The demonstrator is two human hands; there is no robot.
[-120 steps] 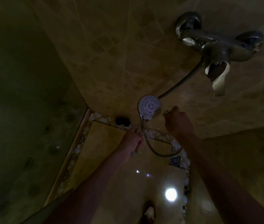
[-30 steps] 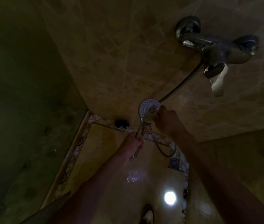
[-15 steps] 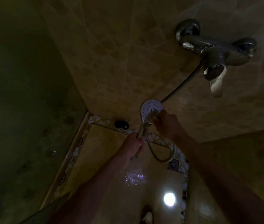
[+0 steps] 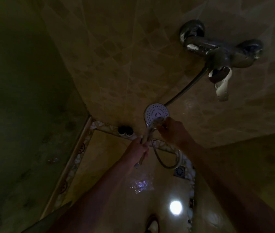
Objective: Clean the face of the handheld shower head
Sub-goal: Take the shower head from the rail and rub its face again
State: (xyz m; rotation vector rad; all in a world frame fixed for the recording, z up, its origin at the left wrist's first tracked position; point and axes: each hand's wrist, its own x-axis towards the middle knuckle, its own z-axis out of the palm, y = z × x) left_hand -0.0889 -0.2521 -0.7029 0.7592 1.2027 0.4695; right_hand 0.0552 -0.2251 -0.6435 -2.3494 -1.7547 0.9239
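**Shower head held up in a dim stall, right hand at its face**

The left hand [image 4: 137,153] has its fingers closed around the handle of the shower head [image 4: 156,115], holding it upright near the middle of the scene with the round white face turned toward the camera. The right hand [image 4: 170,131] touches the lower right edge of that face; its fingers are curled around something small, too dark and blurred to identify. A metal hose [image 4: 186,89] runs from behind the head up to the wall mixer tap [image 4: 220,54] at the far right, and another stretch loops below the hands. Two small dark round items [image 4: 125,130] sit on the mosaic ledge [image 4: 83,148] to the left. A bright reflection [image 4: 175,207] shines on the wet floor.
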